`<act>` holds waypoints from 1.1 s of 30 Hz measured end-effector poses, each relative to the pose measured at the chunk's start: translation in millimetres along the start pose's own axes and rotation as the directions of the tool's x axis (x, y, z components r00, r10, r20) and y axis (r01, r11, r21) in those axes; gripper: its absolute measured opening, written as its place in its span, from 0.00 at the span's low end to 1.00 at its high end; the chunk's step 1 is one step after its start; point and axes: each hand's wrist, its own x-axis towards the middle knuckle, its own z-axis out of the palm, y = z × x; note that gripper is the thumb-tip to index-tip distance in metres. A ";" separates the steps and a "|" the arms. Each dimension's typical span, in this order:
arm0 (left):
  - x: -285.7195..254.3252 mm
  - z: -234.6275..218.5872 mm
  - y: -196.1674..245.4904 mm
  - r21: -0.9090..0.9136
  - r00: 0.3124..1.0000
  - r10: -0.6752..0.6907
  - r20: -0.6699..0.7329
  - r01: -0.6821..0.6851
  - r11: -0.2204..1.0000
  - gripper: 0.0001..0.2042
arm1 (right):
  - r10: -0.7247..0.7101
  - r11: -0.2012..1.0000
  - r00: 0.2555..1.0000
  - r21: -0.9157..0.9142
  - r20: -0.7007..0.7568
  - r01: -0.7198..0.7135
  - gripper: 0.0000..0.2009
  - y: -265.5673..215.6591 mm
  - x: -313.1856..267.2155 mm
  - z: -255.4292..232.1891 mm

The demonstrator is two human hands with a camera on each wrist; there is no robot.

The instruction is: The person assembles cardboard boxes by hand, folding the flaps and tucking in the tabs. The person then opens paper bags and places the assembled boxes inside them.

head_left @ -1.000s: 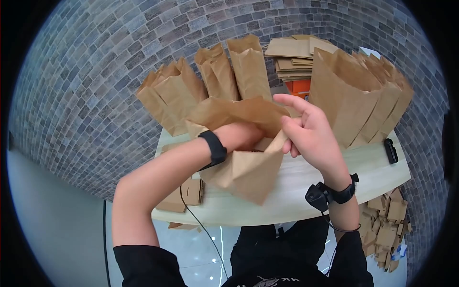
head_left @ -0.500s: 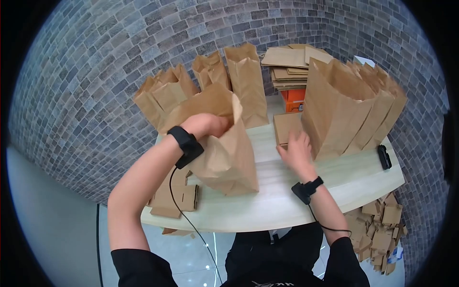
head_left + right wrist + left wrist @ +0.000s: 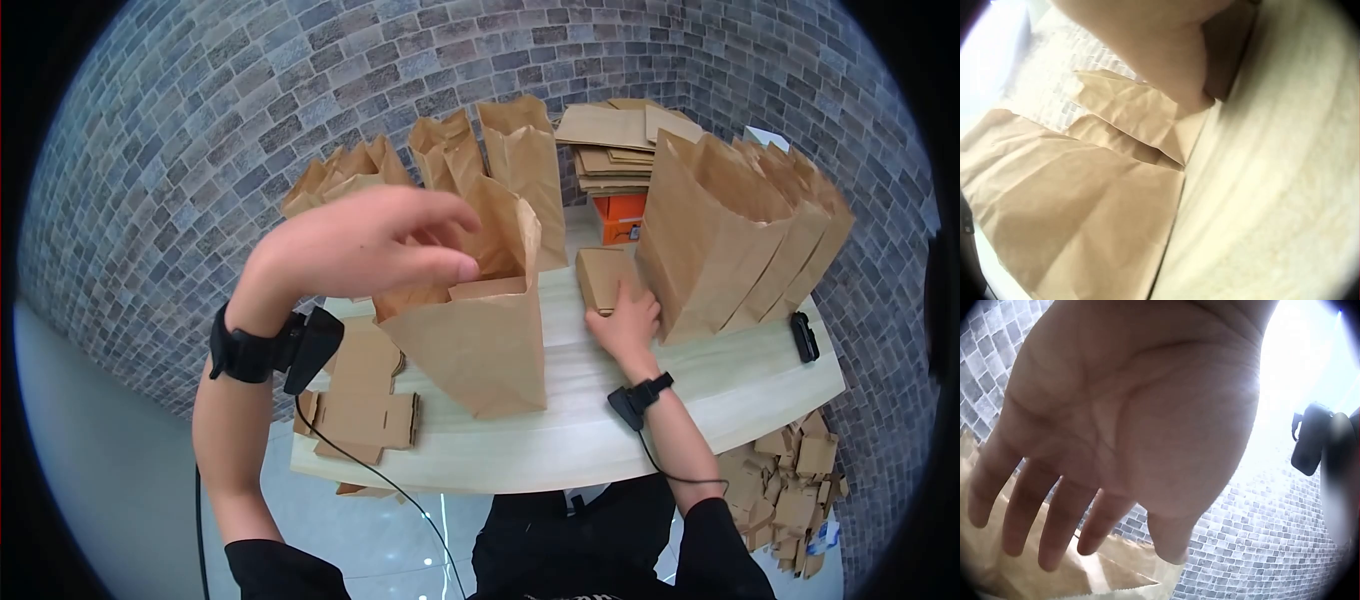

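A brown paper bag [image 3: 470, 350] stands open-topped on the table in front of me; a cardboard edge [image 3: 487, 288] shows inside its mouth. My left hand [image 3: 360, 240] hovers over the bag's left rim, holding nothing, its fingers loosely extended; the left wrist view shows the bare palm [image 3: 1116, 419]. To the right, a small flat cardboard box [image 3: 603, 275] lies on the table. My right hand [image 3: 630, 325] grips its near end, thumb at the left side and fingers over the right. In the right wrist view the hand hides most of that box [image 3: 1225, 56].
More upright paper bags stand at the back left [image 3: 520, 170] and the right [image 3: 715, 240]. Between them, stacked cardboard sheets [image 3: 610, 150] sit above an orange box [image 3: 620, 218]. Folded cardboard [image 3: 370, 415] lies front left. A black object [image 3: 804, 337] is near the right edge. Cardboard pieces [image 3: 795, 490] cover the floor.
My left hand has come up out of the bag and moved left. My right hand has left the bag's rim and gone to the small cardboard box. The bag now stands upright.
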 end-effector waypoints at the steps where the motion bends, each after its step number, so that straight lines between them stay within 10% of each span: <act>1: -0.7 -0.6 -3.9 -0.006 1.000 0.001 -0.009 -0.001 1.000 0.18 | 0.055 0.996 0.998 0.064 0.024 -0.056 0.35 -0.2 -2.1 -12.0; 2: -1.0 -1.9 -9.2 -0.023 0.993 0.051 -0.105 -0.053 0.998 0.16 | 0.046 0.997 0.999 0.057 0.022 -0.047 0.35 4.6 -3.7 -23.7; 3: -0.8 -3.3 -12.6 -0.035 0.975 0.099 -0.199 -0.108 0.994 0.15 | 0.061 0.864 0.975 0.477 0.214 -0.159 0.32 13.7 -5.9 -37.4; 4: 0.6 -3.7 -10.5 -0.065 0.970 0.082 -0.230 -0.099 0.993 0.14 | -0.010 0.552 0.922 0.771 0.388 -0.318 0.29 20.4 -11.2 -51.2; 5: 1.4 -2.3 -10.1 -0.068 0.968 0.086 -0.235 -0.104 0.992 0.14 | -0.009 0.557 0.924 0.769 0.383 -0.314 0.29 23.9 -24.0 -68.0; 7: 6.0 -0.5 -8.5 -0.055 0.934 0.210 -0.288 -0.235 0.971 0.16 | -0.165 0.155 0.894 0.906 0.417 -0.394 0.30 30.4 -49.0 -105.4; 13: 16.5 12.2 32.1 0.103 0.753 0.528 -0.393 -0.535 0.839 0.36 | -0.647 -0.183 0.750 0.928 0.135 -0.325 0.38 15.9 -49.5 -180.4; 17: 19.5 2.4 48.8 -0.186 0.816 0.472 -0.334 -0.548 0.816 0.38 | -0.709 -0.316 0.706 0.888 0.012 -0.333 0.37 -31.4 -39.8 -213.9; 19: 3.6 -19.3 50.3 -0.286 0.842 0.424 -0.335 -0.519 0.806 0.33 | -0.579 -0.503 0.815 0.779 0.018 -0.375 0.34 -64.1 -37.5 -236.2; 22: -30.5 -50.0 38.8 -0.268 0.861 0.274 -0.429 -0.411 0.871 0.31 | -0.535 -0.226 0.845 0.966 -0.017 -0.124 0.28 -80.1 -15.8 -232.2; 24: -40.1 -61.6 22.3 0.173 0.738 0.464 -0.489 -0.440 0.881 0.26 | -0.503 0.334 0.856 0.940 0.120 0.064 0.25 -95.0 -0.2 -214.1; 26: -44.6 -61.7 20.7 0.211 0.839 0.348 -0.419 -0.283 0.936 0.25 | -0.472 0.574 0.838 0.817 0.274 0.056 0.27 -119.3 -2.0 -199.2; 29: -36.0 -47.8 14.1 0.330 0.939 0.111 -0.327 0.003 0.944 0.23 | -0.423 0.779 0.835 0.612 0.353 0.136 0.29 -141.5 11.6 -170.2; 33: -18.4 -31.0 6.2 0.216 0.987 0.002 -0.160 0.033 0.976 0.21 | -0.458 0.786 0.819 0.587 0.344 0.194 0.25 -150.2 17.1 -161.0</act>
